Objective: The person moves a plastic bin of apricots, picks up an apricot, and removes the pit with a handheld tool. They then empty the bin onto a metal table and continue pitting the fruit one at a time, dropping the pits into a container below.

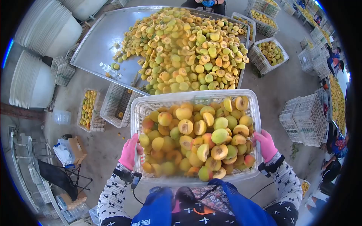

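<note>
A white plastic crate (256,124) full of halved peaches (206,141) is held level in front of my body. Some halves show stones or brown hollows; the skins are yellow-green with red patches. My left hand (130,151), in a pink glove, is closed on the crate's left side. Also gloved in pink, my right hand (266,145) grips the right side, with several fingers hidden by the wall. Just beyond the far rim stands a metal table (98,41) with a large heap of peach halves (196,52).
On the table lies a clear plastic bottle (109,70). Below its left edge are an open crate (117,102) and a crate of fruit (88,107). Stacked crates (304,119) stand at right, near another filled crate (269,52). A person (206,3) is behind the table.
</note>
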The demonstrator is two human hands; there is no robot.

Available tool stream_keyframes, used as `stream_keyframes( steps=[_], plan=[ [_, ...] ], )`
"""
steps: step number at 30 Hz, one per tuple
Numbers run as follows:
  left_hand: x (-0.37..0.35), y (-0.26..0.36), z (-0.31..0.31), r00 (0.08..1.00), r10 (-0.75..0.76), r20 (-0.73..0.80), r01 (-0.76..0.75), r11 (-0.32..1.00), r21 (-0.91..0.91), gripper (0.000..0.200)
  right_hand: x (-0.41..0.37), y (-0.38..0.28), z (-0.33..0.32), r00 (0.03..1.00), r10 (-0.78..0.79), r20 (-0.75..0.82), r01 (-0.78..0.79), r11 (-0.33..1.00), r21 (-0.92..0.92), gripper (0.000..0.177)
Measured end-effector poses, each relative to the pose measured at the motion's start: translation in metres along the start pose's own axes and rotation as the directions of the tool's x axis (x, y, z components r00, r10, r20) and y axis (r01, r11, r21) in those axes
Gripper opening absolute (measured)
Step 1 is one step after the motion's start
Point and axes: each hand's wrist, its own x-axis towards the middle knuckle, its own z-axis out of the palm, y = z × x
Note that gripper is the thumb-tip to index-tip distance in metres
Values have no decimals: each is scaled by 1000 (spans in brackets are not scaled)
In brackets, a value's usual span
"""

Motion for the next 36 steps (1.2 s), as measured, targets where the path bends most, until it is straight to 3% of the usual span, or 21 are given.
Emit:
stream_keyframes(
  steps=[7,13,14,15,17,18,19,21,22,23,24,26,27,29,32,36],
  plan=[
    [44,36,36,993,-116,-21,117,989,91,45,92,-28,1,972,227,64,-224,973,-50,22],
    [63,85,43,977,-209,51,204,975,93,54,120,-75,-10,941,299,157,-287,953,-95,26],
    [67,88,42,972,-228,64,222,971,86,56,119,-74,-20,924,314,216,-327,945,23,43],
    [70,88,39,966,-247,73,241,967,77,59,118,-70,-30,955,207,211,-247,952,181,47],
    [69,86,28,958,-174,230,179,984,0,65,108,-53,-52,987,30,156,-100,879,465,55],
    [69,89,25,943,-134,304,155,987,-46,69,91,-51,-70,944,-221,245,109,909,403,64],
    [66,92,23,932,-77,355,120,988,-101,68,72,-27,-81,982,-158,107,127,959,252,70],
    [55,94,25,898,58,437,43,975,-216,69,33,-4,-54,975,-221,31,218,972,84,79],
    [46,105,31,921,118,371,-258,899,354,71,12,-5,-20,942,-319,101,311,947,84,82],
    [39,95,24,901,151,407,-234,958,162,74,8,47,-19,953,-303,12,303,950,-74,87],
    [29,75,12,877,198,438,-207,978,-28,77,10,47,3,936,-293,-196,282,956,-83,87],
    [20,30,-11,856,215,470,-210,976,-64,89,20,55,12,903,-360,-234,362,931,-33,86],
    [20,1,-21,864,184,469,-251,964,85,97,25,59,10,887,-409,-214,415,910,-19,85],
    [15,-51,-8,825,467,320,-565,697,441,100,38,57,6,860,-486,-158,490,871,-11,85],
    [58,-49,-3,738,626,252,-674,701,234,100,60,44,7,819,-560,-125,562,827,-25,84],
    [74,25,31,681,715,157,-732,664,153,94,98,-15,19,845,-464,-266,447,886,-127,80]
  ],
)
